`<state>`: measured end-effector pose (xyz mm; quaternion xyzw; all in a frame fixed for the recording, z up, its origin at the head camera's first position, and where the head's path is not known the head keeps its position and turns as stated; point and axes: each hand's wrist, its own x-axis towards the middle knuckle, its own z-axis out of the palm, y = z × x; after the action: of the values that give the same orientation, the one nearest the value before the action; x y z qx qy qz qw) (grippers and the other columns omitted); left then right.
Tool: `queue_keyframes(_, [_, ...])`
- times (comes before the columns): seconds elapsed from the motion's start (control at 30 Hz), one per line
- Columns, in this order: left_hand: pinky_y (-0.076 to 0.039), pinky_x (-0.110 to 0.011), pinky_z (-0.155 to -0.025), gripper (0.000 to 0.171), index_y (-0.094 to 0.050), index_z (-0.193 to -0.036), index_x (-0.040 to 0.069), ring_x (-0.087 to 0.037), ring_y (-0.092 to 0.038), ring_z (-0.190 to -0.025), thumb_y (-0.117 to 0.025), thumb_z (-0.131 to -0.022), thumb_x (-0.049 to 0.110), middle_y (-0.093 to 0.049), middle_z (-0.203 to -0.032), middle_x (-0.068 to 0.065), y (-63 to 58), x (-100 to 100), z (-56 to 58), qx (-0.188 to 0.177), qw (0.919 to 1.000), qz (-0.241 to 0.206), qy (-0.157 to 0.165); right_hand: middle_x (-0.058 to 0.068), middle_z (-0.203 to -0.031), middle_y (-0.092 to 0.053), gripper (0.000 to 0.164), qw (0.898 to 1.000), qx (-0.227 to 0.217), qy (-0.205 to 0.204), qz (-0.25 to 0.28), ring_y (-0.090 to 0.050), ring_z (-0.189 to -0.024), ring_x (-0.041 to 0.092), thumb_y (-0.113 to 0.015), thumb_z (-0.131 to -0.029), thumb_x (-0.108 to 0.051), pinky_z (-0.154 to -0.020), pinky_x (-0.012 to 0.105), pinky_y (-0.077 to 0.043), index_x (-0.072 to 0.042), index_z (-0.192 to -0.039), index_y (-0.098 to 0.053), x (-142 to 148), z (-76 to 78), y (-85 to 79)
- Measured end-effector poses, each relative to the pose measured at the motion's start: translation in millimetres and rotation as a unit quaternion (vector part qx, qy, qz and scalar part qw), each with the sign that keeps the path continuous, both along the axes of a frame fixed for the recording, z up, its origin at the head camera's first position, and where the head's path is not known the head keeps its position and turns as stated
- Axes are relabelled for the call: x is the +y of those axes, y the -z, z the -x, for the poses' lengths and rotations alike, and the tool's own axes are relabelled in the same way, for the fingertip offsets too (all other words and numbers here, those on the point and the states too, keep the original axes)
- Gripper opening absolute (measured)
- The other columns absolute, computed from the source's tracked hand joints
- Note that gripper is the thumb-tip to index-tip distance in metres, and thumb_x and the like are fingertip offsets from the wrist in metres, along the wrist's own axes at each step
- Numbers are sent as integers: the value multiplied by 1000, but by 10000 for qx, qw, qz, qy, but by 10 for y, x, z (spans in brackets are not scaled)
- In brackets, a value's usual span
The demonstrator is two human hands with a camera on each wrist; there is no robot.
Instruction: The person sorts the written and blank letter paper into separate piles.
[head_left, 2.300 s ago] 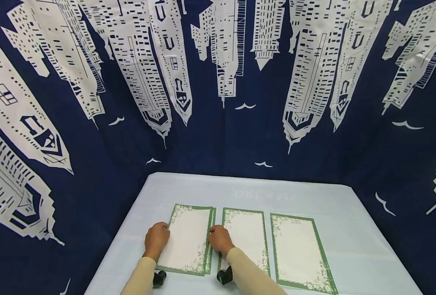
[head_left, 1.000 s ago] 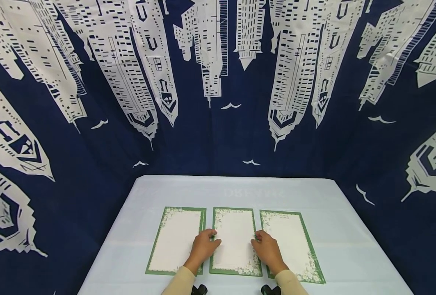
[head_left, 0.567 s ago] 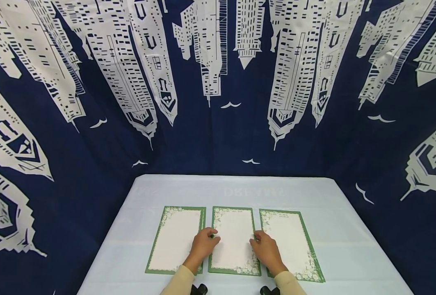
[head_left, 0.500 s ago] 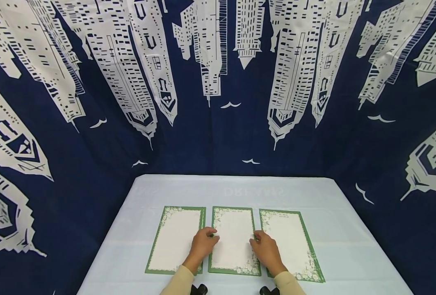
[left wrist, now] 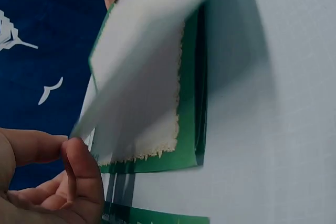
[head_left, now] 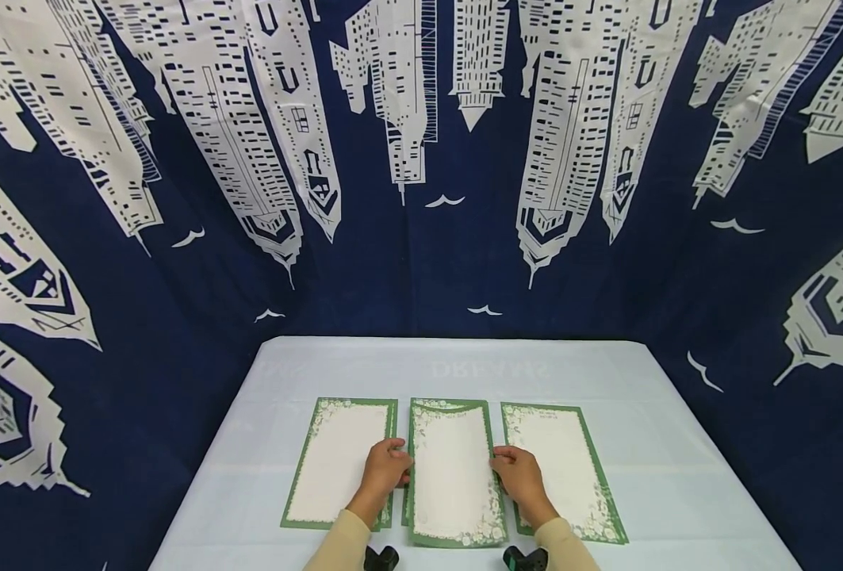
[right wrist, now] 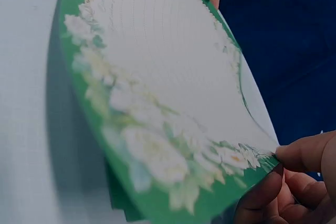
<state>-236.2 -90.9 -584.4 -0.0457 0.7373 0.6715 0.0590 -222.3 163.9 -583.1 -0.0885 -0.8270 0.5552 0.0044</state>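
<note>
A sheet of stationery paper with a green border and white flowers is raised and slightly bowed over the middle stack of like sheets. My left hand pinches its left edge between thumb and fingers; the left wrist view shows this hand close up at the sheet's edge. On the opposite edge, my right hand pinches the paper. Close up in the right wrist view, thumb and fingers of the right hand grip near a flowered corner of the sheet. The raised sheet hides most of the middle stack.
Matching green-bordered sheets lie in a left stack and a right stack, partly under the forearms. They rest on a white-covered table. A navy skyline cloth hangs behind. Black wrist devices show below the hands.
Both hands moved from the left stack to the middle one. Since half a second ago, its top sheet has come up and towards me, held at both edges, baring the sheet beneath at the far end.
</note>
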Motion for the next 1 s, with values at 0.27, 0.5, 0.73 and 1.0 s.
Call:
queue_keyframes(0.27, [-55, -29, -57, 36, -61, -123, -17, -9, -57, -60, -62, -90, -3, -70, -86, -8, -21, 221, 60, 258, 9980, 253, 513, 10, -95, -69, 25, 9991, 281, 81, -312, -60, -76, 17, -62, -99, -8, -62, 30, -49, 9, -117, -68, 282, -37, -136])
queue_keyframes(0.5, [-57, -32, -55, 34, -66, -119, -11, -16, -64, -58, -61, -85, -6, -68, -75, -5, -100, 647, 150, 558, 9935, 570, 813, 16, -101, -67, 31, 9978, 113, 397, -516, -61, -78, 20, -58, -101, -8, -64, 33, -50, 11, -124, -63, 695, -88, -211])
queue_keyframes(0.73, [-54, -33, -54, 34, -66, -120, -7, -17, -63, -57, -62, -87, -7, -67, -76, -4, -165, 1009, 174, 466, 9932, 449, 968, 20, -104, -67, 33, 9946, 37, 517, -902, -60, -84, 23, -57, -100, -10, -67, 34, -50, 13, -124, -63, 968, -84, -206])
queue_keyframes(1.0, [-55, -35, -64, 37, -61, -130, -5, -21, -66, -72, -66, -95, 2, -66, -103, -4, -189, 1311, 93, 215, 9894, 196, 1421, 35, -126, -57, 37, 9922, -328, 599, -1040, -56, -111, 48, -52, -103, -11, -85, 51, -52, 14, -130, -58, 1238, -55, -204])
